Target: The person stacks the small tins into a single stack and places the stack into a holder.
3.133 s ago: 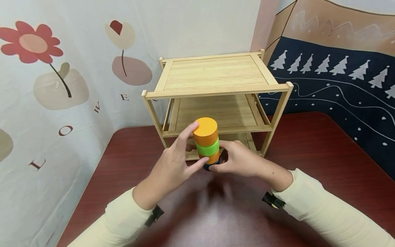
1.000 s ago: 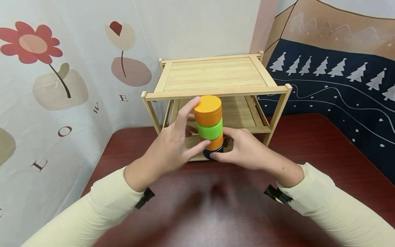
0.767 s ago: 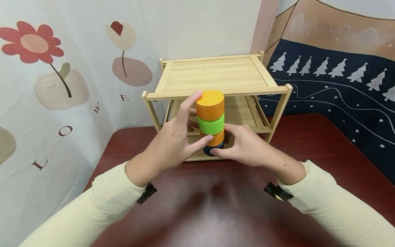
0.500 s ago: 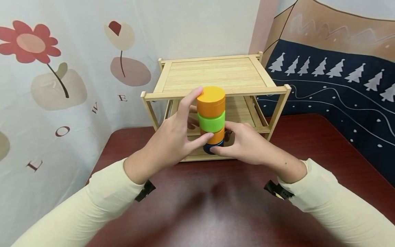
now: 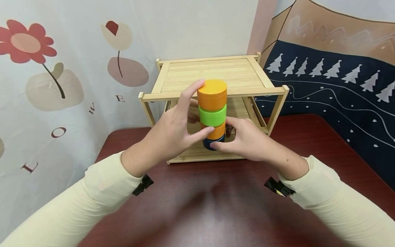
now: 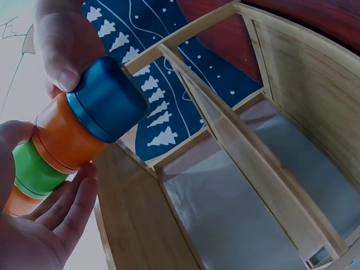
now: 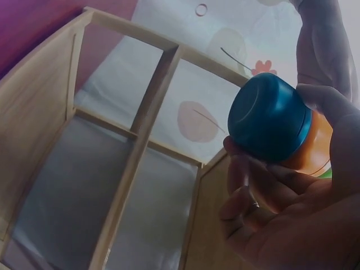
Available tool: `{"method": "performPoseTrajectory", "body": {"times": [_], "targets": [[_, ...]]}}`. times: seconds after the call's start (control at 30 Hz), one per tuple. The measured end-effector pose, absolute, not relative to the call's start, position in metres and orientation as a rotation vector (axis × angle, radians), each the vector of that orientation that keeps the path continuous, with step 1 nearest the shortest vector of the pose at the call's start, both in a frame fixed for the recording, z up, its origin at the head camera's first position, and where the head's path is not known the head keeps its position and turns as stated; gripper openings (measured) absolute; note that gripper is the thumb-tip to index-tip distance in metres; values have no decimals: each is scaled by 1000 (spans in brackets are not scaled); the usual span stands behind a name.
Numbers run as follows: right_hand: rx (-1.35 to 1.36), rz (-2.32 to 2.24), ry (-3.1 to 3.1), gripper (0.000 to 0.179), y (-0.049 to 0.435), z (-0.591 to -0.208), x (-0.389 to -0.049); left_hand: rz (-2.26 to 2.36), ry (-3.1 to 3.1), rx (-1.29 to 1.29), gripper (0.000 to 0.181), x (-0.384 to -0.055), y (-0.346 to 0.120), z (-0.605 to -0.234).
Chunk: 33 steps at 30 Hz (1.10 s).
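Observation:
Both hands hold an upright stack of round, smooth containers in front of the wooden shelf. From the top come a taller orange piece (image 5: 212, 94), a bright green one (image 5: 213, 117), a second orange one (image 5: 218, 131) and a dark blue one (image 5: 213, 143) at the bottom. My left hand (image 5: 169, 135) grips the stack's side, index finger at the top rim and thumb across the lower orange piece. Lower down, my right hand (image 5: 250, 139) pinches around the blue container (image 6: 109, 101). The right wrist view shows the underside of this blue container (image 7: 267, 118).
A light wooden shelf (image 5: 210, 73) with three levels stands on the dark red table (image 5: 216, 199). Behind it hangs a pale wall cloth (image 5: 77, 144) with flowers and letters. To the right is a dark blue cloth (image 5: 333, 89) with white trees.
Both hands have lifted the stack and carried it forward toward the shelf, so its top now overlaps the upper shelf's front rail. The grip looks the same, and the head view has shifted slightly.

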State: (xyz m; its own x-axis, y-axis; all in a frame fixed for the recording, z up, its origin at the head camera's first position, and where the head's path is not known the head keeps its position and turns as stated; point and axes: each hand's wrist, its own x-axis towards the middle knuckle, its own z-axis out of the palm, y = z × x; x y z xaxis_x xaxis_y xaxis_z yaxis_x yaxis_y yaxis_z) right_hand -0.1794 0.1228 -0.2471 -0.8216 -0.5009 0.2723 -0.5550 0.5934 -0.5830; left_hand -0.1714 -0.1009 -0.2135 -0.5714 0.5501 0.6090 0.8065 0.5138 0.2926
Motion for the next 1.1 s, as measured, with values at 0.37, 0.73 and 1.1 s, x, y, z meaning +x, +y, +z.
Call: {"method": "performPoseTrajectory", "body": {"times": [0.37,0.73,1.1], "targets": [[892,1048,-2756,43,127,-234,-182,-797,-2316,-1137,93,-176,-98,-201],[868,1017,-2749,42,126,-223,-184,-873,-2341,-1121,94,-174,-97,-185],[900,969,-2695,41,124,-203,-182,-881,-2355,-1102,97,-169,-96,-165]]}}
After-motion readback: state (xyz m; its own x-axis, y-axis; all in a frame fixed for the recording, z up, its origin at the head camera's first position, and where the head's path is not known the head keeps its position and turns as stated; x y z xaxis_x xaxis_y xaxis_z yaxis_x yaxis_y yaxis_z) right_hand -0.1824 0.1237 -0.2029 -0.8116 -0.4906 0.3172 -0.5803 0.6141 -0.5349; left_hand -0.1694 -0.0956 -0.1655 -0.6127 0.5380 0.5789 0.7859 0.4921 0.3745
